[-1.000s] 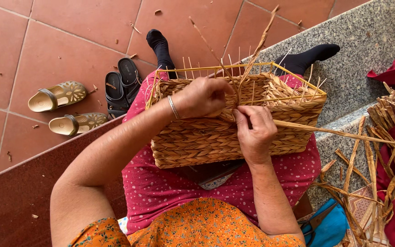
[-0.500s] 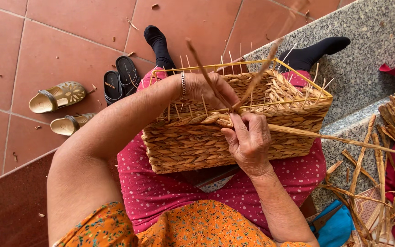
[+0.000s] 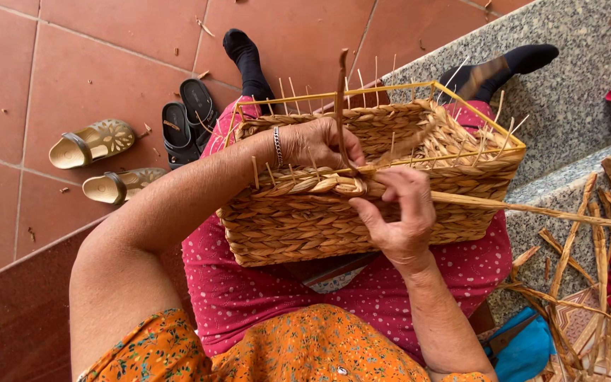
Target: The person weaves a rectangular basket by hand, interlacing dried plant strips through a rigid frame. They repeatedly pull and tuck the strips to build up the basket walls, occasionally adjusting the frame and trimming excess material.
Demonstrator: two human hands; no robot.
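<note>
woven basket [image 3: 362, 212] is steadied on the lap; its near rim is pinched by the left hand [image 3: 316, 141], a straw strand [image 3: 532, 207] clenched by the right hand [image 3: 401, 212].

There is one view only — a camera worn on the person's head, looking steeply down over the chest and lap. It sits close to the work: the woven basket [image 3: 369, 184] on the knees fills the middle, with the left hand [image 3: 316, 141] and right hand [image 3: 401, 212] at its near rim. Past the feet it takes in the red tiled floor [image 3: 93, 64] and, to the right, what seems to be a grey stone step [image 3: 567, 78] — so no second view shares any part.
</note>
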